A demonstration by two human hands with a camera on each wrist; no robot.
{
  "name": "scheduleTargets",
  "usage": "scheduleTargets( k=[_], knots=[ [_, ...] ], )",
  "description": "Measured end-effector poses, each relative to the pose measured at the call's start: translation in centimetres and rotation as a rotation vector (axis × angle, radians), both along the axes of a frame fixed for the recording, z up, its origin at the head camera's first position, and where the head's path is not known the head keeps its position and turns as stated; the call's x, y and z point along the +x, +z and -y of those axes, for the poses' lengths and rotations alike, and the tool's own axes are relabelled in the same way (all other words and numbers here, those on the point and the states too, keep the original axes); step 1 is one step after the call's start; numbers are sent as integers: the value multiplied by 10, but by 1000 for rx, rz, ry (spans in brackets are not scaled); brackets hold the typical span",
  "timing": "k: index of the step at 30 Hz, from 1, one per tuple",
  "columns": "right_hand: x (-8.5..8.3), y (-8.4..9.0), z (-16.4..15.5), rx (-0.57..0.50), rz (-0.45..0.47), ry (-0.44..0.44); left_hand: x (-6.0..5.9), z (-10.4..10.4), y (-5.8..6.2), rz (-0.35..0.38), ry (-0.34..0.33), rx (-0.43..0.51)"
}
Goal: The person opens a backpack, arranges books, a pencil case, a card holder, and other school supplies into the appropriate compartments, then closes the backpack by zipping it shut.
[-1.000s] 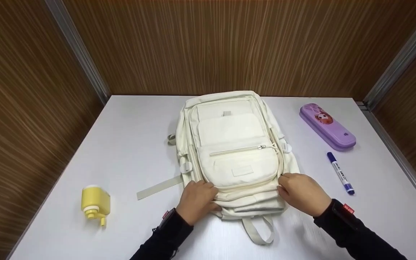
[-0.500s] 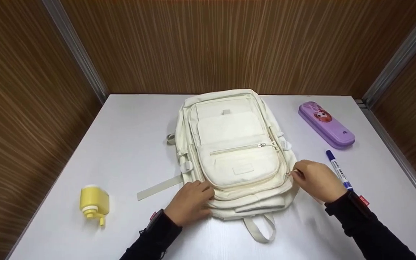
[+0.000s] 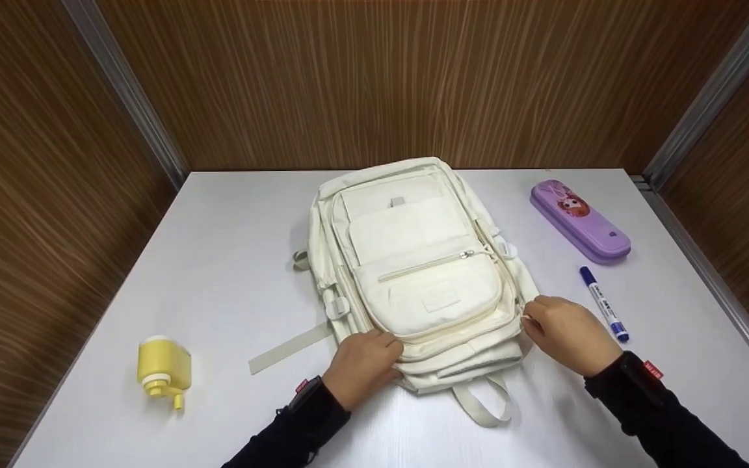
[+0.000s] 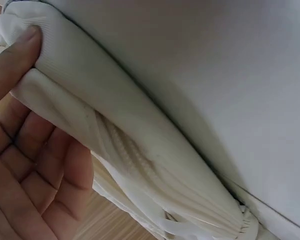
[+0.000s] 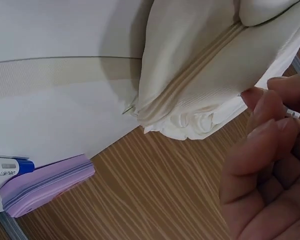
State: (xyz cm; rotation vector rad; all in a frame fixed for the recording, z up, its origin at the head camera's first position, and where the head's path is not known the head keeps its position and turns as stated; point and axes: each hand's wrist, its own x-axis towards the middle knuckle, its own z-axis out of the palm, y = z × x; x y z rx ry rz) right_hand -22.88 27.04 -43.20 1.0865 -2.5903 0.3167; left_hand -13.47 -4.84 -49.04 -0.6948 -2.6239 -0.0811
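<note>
A cream backpack (image 3: 413,234) lies on its back on the white table, front pockets up, its top end away from me. My left hand (image 3: 367,365) grips the lower left corner; in the left wrist view the thumb (image 4: 25,50) presses the fabric and the fingers curl on the other side. At the lower right edge, my right hand (image 3: 569,330) pinches a zipper pull, mostly hidden by the fingers. A bit of metal (image 5: 292,113) shows between those fingers in the right wrist view. The strap loop (image 3: 485,406) hangs toward me from the near end.
A purple pencil case (image 3: 582,224) lies at the back right, with a blue-capped marker (image 3: 604,303) in front of it. Far to the left stands a yellow hand-crank pencil sharpener (image 3: 164,367). A loose strap (image 3: 290,348) stretches left from the backpack. Wood-grain walls enclose the table (image 3: 231,247).
My right hand has moved right, away from the backpack's front, with the zipper pull. The left hand loosened, then gripped the corner again. The backpack has turned slightly, its near end shifting right.
</note>
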Motion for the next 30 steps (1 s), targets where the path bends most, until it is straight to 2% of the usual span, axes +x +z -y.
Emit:
scheduleTargets(
  k=[5, 8, 12, 15, 18, 21, 25, 30],
  knots=[
    [15, -1, 12, 31, -2, 10, 0, 1, 1, 28, 17, 13],
    [25, -1, 20, 1, 22, 13, 0, 3, 0, 21, 13, 23],
    [41, -2, 35, -65, 72, 99, 0, 2, 0, 9, -6, 38],
    [50, -2, 48, -75, 80, 153, 1, -1, 1, 5, -19, 32],
    [50, -3, 53, -69, 88, 147, 1, -5, 4, 26, -32, 16],
    [47, -2, 51, -82, 112, 122, 1, -1, 7, 79, -78, -1],
    [42, -1, 44, -126, 127, 90, 0, 15, 11, 143, -134, 21],
    [39, 1, 41, -155, 139, 47, -2, 37, 6, 157, -139, 107]
  ],
)
